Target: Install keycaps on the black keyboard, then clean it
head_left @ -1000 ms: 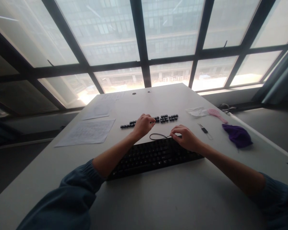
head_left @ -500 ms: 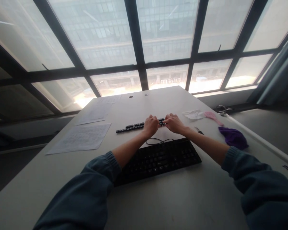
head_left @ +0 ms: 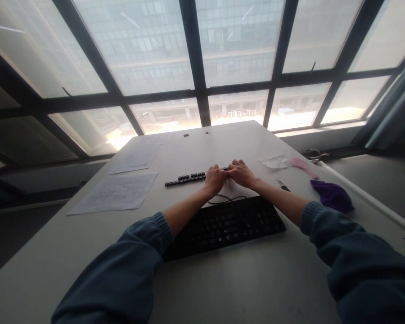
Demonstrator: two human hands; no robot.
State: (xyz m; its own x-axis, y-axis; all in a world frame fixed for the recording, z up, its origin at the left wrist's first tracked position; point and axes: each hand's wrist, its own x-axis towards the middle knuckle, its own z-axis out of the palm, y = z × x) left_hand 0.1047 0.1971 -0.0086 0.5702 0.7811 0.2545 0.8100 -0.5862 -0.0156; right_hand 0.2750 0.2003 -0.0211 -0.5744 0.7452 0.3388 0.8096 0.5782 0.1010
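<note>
Black keycaps (head_left: pixel 185 179) lie in two rows on the white table, beyond the keyboard. At the right end of these rows, my left hand (head_left: pixel 216 177) has its fingers curled and closed on keycaps. My right hand (head_left: pixel 241 173) sits close beside it, fingers bent and pinched on keycaps at the same spot. A few dark caps (head_left: pixel 226 169) show in the narrow gap between the hands; my fingers hide the others. Below my wrists is the black keyboard (head_left: pixel 226 227), slightly tilted, with its cable (head_left: pixel 227 198) looped behind it. Its upper part looks bare of keycaps.
Written paper sheets (head_left: pixel 114 193) lie on the left of the white table (head_left: pixel 236 144). On the right are a white tissue (head_left: pixel 274 162), a pink hairbrush-like thing (head_left: pixel 303 166), a small dark pointed tool (head_left: pixel 283 185) and a purple cloth (head_left: pixel 332 196). Large windows (head_left: pixel 236 45) stand behind.
My right hand has moved left, up against my left hand, covering more of the keycaps between them. The whole view has shifted slightly.
</note>
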